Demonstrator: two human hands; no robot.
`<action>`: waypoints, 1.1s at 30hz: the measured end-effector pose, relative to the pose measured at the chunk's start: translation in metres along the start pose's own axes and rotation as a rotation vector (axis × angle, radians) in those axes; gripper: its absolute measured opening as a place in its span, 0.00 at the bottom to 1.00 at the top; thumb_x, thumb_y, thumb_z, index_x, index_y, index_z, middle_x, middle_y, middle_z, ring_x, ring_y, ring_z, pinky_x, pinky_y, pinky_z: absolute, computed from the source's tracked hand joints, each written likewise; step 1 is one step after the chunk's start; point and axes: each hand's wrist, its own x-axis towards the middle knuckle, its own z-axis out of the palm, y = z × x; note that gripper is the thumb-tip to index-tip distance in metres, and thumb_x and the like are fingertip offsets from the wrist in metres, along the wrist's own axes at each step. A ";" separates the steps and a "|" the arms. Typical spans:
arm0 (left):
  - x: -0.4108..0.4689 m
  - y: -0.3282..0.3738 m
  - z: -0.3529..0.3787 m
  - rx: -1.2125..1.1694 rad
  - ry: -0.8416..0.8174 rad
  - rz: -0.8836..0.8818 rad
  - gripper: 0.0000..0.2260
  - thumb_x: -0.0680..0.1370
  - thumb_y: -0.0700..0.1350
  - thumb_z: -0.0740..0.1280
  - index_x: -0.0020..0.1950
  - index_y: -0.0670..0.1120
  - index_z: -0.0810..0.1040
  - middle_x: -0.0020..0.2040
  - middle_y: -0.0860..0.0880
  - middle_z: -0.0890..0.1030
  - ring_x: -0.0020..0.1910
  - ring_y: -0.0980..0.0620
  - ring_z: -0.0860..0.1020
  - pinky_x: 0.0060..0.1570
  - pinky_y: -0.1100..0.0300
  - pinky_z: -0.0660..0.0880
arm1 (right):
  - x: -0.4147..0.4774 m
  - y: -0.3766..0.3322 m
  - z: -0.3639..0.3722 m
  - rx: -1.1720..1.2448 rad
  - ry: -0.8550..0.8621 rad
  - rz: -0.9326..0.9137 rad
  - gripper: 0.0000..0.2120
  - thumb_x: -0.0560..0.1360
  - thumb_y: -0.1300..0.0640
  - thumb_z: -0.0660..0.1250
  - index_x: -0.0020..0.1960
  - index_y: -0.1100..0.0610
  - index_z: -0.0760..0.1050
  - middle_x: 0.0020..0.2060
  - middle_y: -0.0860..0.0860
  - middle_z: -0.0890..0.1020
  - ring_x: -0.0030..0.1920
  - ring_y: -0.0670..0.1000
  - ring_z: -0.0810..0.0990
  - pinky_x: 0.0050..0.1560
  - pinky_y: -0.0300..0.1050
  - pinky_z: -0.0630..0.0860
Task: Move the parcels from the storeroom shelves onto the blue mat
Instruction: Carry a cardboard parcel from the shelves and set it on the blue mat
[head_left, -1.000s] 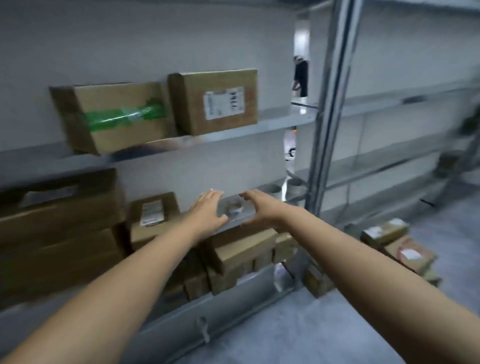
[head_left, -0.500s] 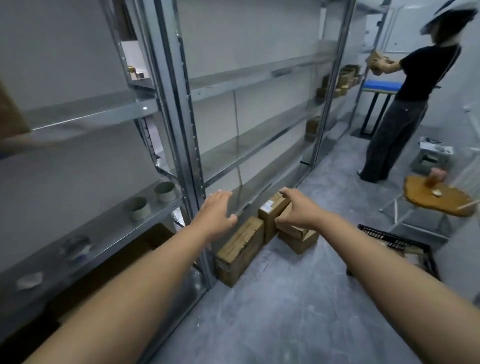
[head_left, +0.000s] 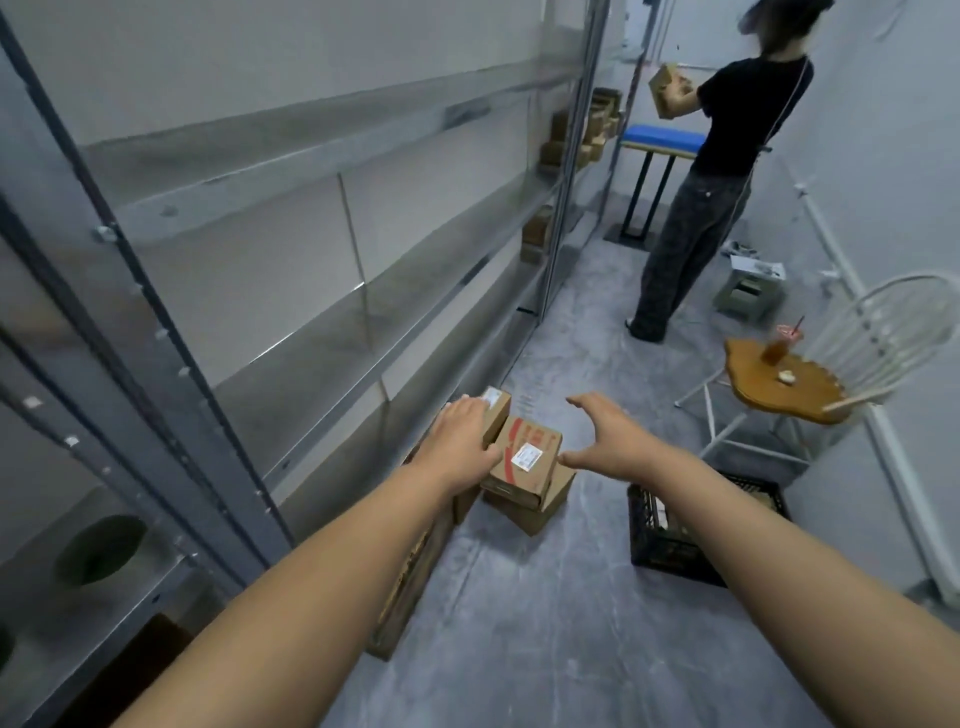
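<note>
Cardboard parcels lie stacked on the grey floor beside the metal shelves (head_left: 332, 150). The top parcel (head_left: 530, 457) bears a red print and a white label. My left hand (head_left: 465, 444) hovers over the parcels on their left side, fingers straight, in front of a second labelled parcel (head_left: 496, 410). My right hand (head_left: 605, 436) is spread open to the right of the top parcel, apart from it. Far down the aisle stands the blue mat (head_left: 662, 139) on a black-legged table. More parcels (head_left: 571, 140) sit on the far shelves.
Another person (head_left: 711, 171) stands by the blue mat holding a small box (head_left: 665, 88). A black crate (head_left: 675, 530) lies on the floor at my right. Beyond it a round wooden table (head_left: 784, 387) with a drink and a white chair (head_left: 883, 332) narrow the aisle.
My view has swung right from the stocked shelves to the aisle. Both empty hands have come down toward the parcels stacked on the floor. The other person still holds a box.
</note>
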 end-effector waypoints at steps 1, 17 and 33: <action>0.018 -0.001 0.003 0.000 -0.013 0.004 0.27 0.75 0.48 0.66 0.71 0.42 0.66 0.69 0.44 0.70 0.71 0.45 0.65 0.70 0.54 0.59 | 0.014 0.006 -0.003 0.010 0.001 0.014 0.42 0.68 0.49 0.76 0.76 0.53 0.58 0.73 0.50 0.63 0.73 0.50 0.63 0.69 0.45 0.63; 0.312 -0.005 0.093 -0.179 -0.069 -0.209 0.23 0.73 0.52 0.68 0.66 0.46 0.71 0.62 0.47 0.74 0.63 0.47 0.71 0.64 0.54 0.68 | 0.313 0.171 -0.046 0.024 -0.177 0.039 0.44 0.66 0.48 0.77 0.76 0.52 0.59 0.72 0.50 0.64 0.72 0.51 0.62 0.67 0.43 0.62; 0.480 -0.158 0.379 -0.435 -0.149 -0.822 0.23 0.79 0.46 0.64 0.73 0.44 0.67 0.69 0.44 0.71 0.67 0.47 0.70 0.68 0.52 0.67 | 0.605 0.414 0.177 -0.096 -0.481 0.180 0.31 0.75 0.53 0.67 0.75 0.56 0.61 0.73 0.54 0.64 0.72 0.55 0.64 0.70 0.50 0.63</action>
